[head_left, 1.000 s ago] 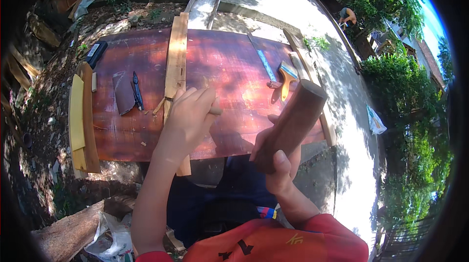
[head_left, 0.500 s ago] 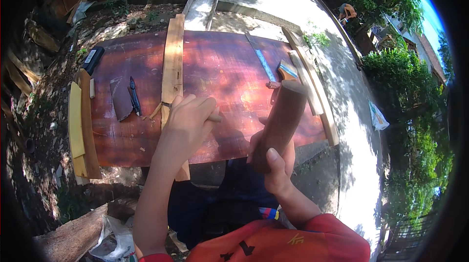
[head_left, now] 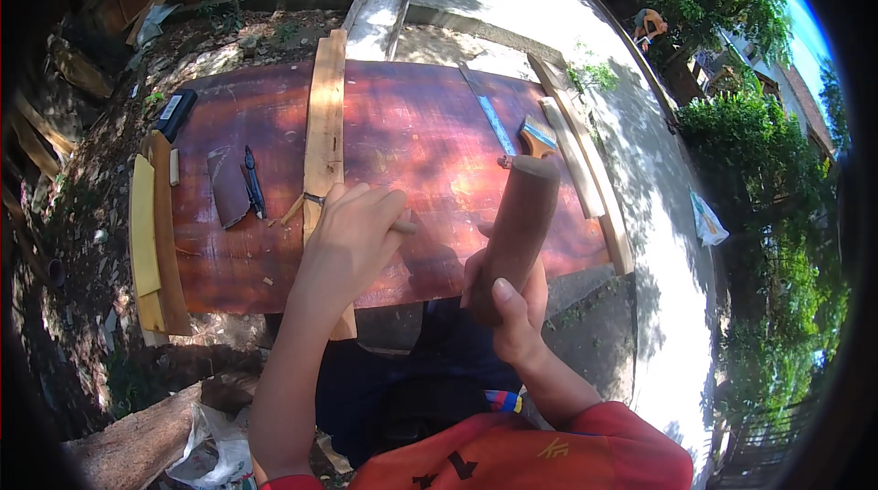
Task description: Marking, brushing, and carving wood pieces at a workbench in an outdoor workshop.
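My left hand (head_left: 352,229) is closed around a round wooden handle (head_left: 403,227), whose end pokes out to the right of the fingers. On the hand's other side a dark metal piece (head_left: 314,199) shows against the long wooden strip (head_left: 325,115); how it joins the handle is hidden. Thin curled wood pieces (head_left: 291,213) lie there too. My right hand (head_left: 514,307) grips a thick brown wooden block (head_left: 523,216) by its lower end. It stands tilted, upper end leaning right, above the reddish-brown board (head_left: 412,124) and apart from the left hand.
On the board's left lie sandpaper (head_left: 227,186), a pair of dark compasses (head_left: 251,181) and a black case (head_left: 176,113). A blue ruler (head_left: 495,124) and a flat brush (head_left: 537,137) lie at right, beside wooden strips (head_left: 574,161). Someone bends over (head_left: 650,24) far off.
The brown block in my right hand has shifted a little left, toward the left hand. My left hand stays nearly in place, still gripping the handle.
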